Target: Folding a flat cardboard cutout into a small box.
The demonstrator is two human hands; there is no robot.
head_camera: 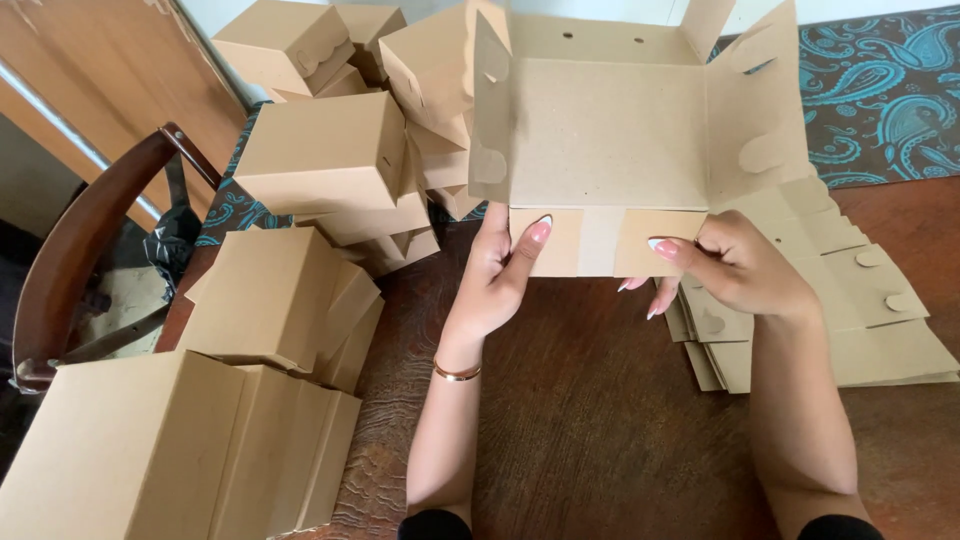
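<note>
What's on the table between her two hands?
Between the left hand and right hand, the half-folded cardboard box flap spans above bare wooden table, in the head view.

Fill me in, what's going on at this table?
A person is folding a brown cardboard box blank over a dark wooden table. The left hand and right hand each press a front flap inward; the side walls already stand up. A stack of flat blanks lies by the right hand. Finished boxes are piled to the left, beside a wooden chair.
</note>
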